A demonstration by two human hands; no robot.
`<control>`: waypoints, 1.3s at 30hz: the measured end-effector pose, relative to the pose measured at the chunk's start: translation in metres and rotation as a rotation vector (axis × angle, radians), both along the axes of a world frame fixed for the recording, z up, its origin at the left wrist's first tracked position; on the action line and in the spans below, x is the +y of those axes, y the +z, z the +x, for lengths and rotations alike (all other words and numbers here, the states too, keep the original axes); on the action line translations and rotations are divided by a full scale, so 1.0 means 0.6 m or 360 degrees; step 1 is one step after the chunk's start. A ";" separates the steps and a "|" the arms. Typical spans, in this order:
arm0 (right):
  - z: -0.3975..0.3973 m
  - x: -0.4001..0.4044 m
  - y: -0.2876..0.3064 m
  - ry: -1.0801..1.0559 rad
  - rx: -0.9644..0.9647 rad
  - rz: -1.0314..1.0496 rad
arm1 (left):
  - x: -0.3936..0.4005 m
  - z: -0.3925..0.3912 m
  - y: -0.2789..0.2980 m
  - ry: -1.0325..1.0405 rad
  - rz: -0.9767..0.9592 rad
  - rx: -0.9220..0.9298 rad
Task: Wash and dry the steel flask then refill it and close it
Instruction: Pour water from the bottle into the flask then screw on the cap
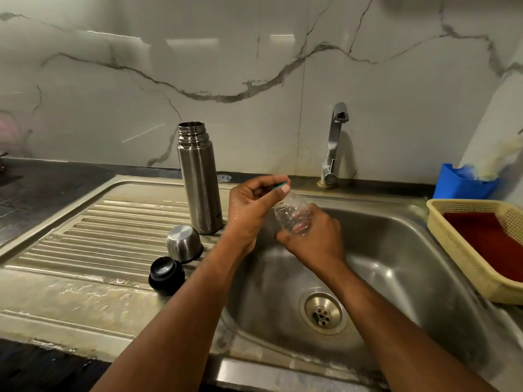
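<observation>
Over a steel sink (396, 250), a person's right hand (314, 239) wraps its grip around a small clear plastic bottle (291, 213), tilted toward the left, while the left hand (252, 205) pinches a green cap (280, 185) at the bottle's mouth — thumb and fingers curled on it. The steel flask (199, 176) stands upright and uncapped on the ribbed draining surface (113, 230), left of the hands. Just in front of it lie its steel cup lid (184, 243), upside down, and a black stopper (166, 274). A tap (334, 142) rises behind the basin; a yellow basket (458, 250) sits at right, a blue holder (464, 185) behind it.
</observation>
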State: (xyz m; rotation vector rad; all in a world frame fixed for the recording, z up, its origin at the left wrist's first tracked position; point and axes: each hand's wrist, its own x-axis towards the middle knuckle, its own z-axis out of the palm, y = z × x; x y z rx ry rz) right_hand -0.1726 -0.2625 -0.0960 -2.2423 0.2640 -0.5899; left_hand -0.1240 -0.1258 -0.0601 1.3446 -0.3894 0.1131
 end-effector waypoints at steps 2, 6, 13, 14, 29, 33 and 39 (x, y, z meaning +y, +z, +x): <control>-0.003 0.003 0.002 -0.0033 0.0003 -0.0105 | -0.005 -0.007 0.000 0.0175 -0.0028 0.0082; -0.004 0.002 0.001 -0.0058 0.0064 -0.0184 | -0.004 -0.006 -0.003 0.0177 -0.0022 0.0288; -0.009 -0.018 0.005 0.0811 0.0202 0.0749 | 0.020 0.003 -0.007 -0.0585 -0.0151 0.0296; -0.009 -0.022 0.004 0.0921 0.0236 0.0831 | 0.024 0.004 -0.010 -0.0700 -0.0171 0.0303; -0.003 -0.041 -0.003 0.0732 0.0347 0.0345 | 0.010 0.000 -0.003 0.0049 0.0019 0.0322; -0.001 -0.049 0.002 0.0494 0.0187 0.0310 | -0.002 -0.002 0.001 0.0165 0.0108 0.0227; 0.060 -0.055 0.058 0.0368 0.0019 0.0432 | -0.007 0.024 -0.002 0.0227 0.0488 0.0256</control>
